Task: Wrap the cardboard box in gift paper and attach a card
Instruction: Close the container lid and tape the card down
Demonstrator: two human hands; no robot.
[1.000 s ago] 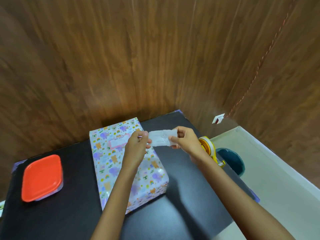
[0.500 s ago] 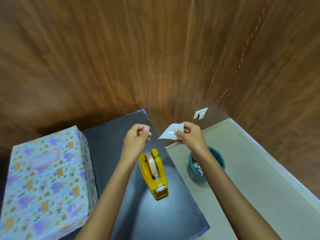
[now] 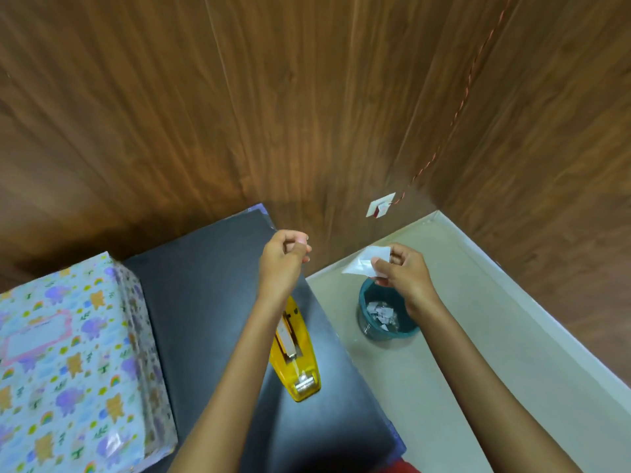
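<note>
The box wrapped in pastel animal-print gift paper lies at the left of the black table, with a pink-framed card stuck on its top. My right hand pinches a small white scrap of paper above a teal bin on the floor. My left hand hovers over the table's right edge with fingers curled against the thumb; whether it holds anything I cannot tell.
A yellow tape dispenser lies on the table under my left forearm. The teal bin holds several paper scraps. Wooden walls close in behind and to the right; a grey floor lies right of the table.
The view swung right, away from the box. The white scrap left my left hand's grip and my right hand carried it over the bin.
</note>
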